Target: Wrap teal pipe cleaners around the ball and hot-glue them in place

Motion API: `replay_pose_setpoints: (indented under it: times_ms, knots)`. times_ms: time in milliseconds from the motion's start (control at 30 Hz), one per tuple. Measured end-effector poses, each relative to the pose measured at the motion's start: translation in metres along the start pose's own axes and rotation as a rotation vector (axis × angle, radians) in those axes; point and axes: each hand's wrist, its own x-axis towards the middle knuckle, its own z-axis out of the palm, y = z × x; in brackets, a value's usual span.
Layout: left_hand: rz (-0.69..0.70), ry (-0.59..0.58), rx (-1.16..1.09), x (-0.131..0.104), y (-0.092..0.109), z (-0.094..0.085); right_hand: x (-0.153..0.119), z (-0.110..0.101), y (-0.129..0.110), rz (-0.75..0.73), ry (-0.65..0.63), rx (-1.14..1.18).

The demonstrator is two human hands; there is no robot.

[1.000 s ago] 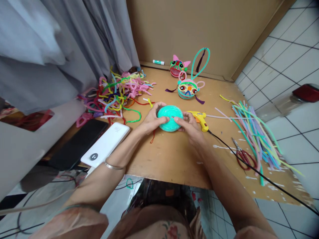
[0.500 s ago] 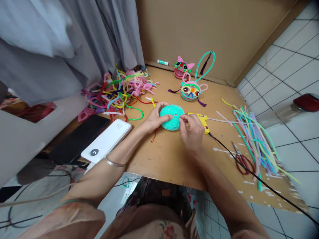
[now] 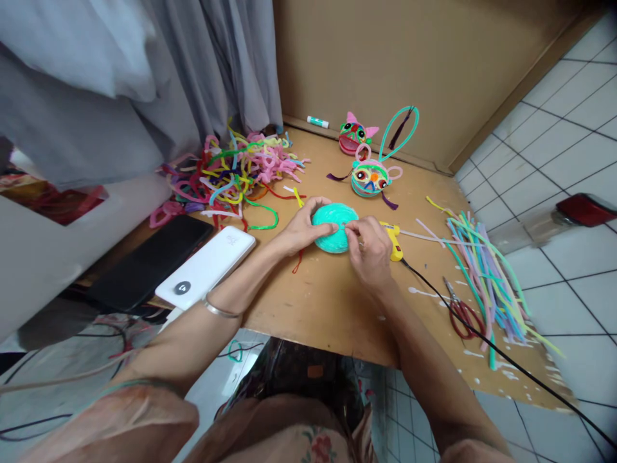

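A turquoise coiled pipe-cleaner disc (image 3: 332, 241) is held above the table. My left hand (image 3: 304, 226) grips its left side, the thumb lying across its face toward the middle. At the disc's centre, my right hand (image 3: 370, 247) has thumb and index finger pinched together; whatever may be between them is too small to make out. Just behind that hand lies a yellow glue gun (image 3: 393, 241), partly hidden by it, with a glue stick out of its back. A red cord loop (image 3: 297, 261) shows below the disc.
A tangled heap of coloured pipe cleaners (image 3: 241, 170) lies left, near a white power bank (image 3: 207, 267) and black phone-like slab (image 3: 154, 260). Two decorated animal heads (image 3: 370, 179) stand behind. Red-handled scissors (image 3: 465, 315), a pipe-cleaner bundle (image 3: 491, 276) and a black cable (image 3: 457, 308) are right.
My right hand's fingertips have moved slightly left, onto the disc's centre. My left hand keeps its hold on the disc. The whole view has shifted a little.
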Motion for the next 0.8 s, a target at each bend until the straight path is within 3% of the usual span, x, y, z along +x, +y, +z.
replay_pose_setpoints:
  times_ms: [167, 400, 500, 700, 800]
  knots:
    - [0.025, -0.012, -0.002, -0.001, 0.001, 0.000, 0.007, -0.004, 0.008, -0.159, -0.082, -0.169]
    - [0.008, -0.024, -0.016, 0.000, 0.000, 0.000, 0.021, -0.015, 0.020, -0.527, -0.091, -0.278]
    - [0.023, -0.025, -0.019, -0.001, 0.001, 0.000, 0.026, -0.017, 0.025, -0.580, -0.110, -0.263]
    - [0.015, -0.034, -0.036, 0.001, 0.001, -0.001, 0.039, -0.021, 0.033, -0.563, -0.285, -0.153]
    - [-0.003, -0.033, -0.035, 0.001, 0.000, -0.001, 0.044, -0.022, 0.034, -0.595, -0.268, -0.133]
